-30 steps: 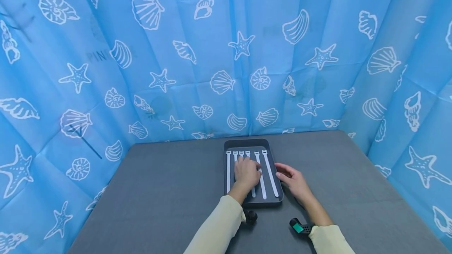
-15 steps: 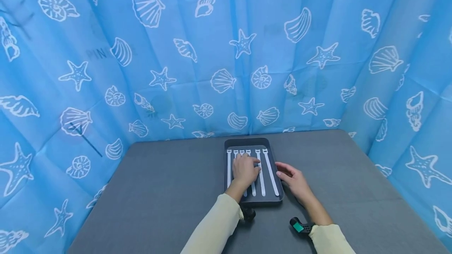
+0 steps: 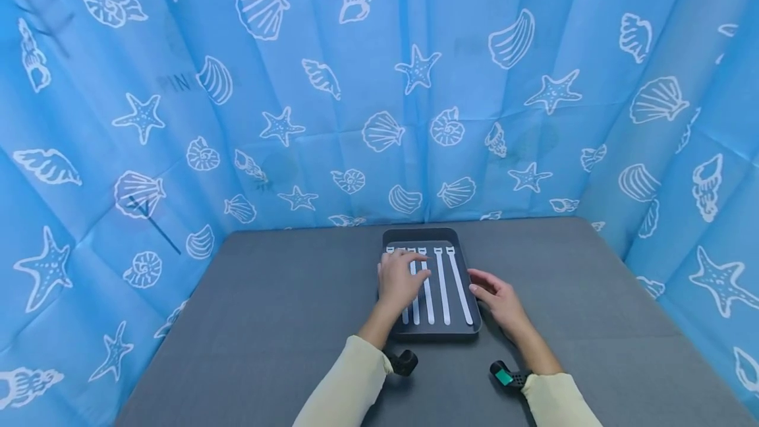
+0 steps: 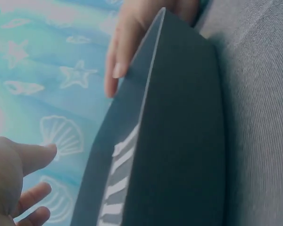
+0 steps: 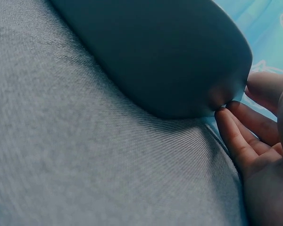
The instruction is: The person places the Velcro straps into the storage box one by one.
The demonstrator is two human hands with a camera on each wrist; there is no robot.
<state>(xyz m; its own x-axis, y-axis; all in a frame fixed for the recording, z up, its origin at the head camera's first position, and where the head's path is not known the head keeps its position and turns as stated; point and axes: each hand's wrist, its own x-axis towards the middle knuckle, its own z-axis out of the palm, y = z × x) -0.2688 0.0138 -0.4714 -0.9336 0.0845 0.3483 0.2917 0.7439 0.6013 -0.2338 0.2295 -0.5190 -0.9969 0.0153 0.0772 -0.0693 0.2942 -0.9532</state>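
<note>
Nearest, two pale sleeves [image 3: 350, 384] with wrist cameras, over a grey table [image 3: 267, 321].

Just beyond, the left hand [image 3: 396, 280] lies flat inside a dark tray [image 3: 429, 237], fingers straight and relaxed, resting on the leftmost white straps [image 3: 427, 285] and grasping nothing. The right hand [image 3: 497, 296] sits against the tray's right rim, fingers loosely bent and touching the outer wall; seen from the right wrist, fingertips [image 5: 228, 123] meet the tray's rounded corner without closing round it.

Best handled, by judgement, with the right hand bracing the tray so it does not slide, and the left pressing lightly with flat fingers, moving one strap at a time. Straps this thin likely need a fingertip at one end to lift; a hard push would probably bunch or skew the neighbours.

Inside the tray: a row of long white straps laid side by side, running near to far, tabbed ends toward the far wall. Three lie fully in view on the right; those on the left are partly hidden under the left hand, so the full count cannot be told. Nothing else visible in the tray.

Farthest, a blue curtain [image 3: 178, 117] printed with white shells and starfish, closing in three sides.
</note>
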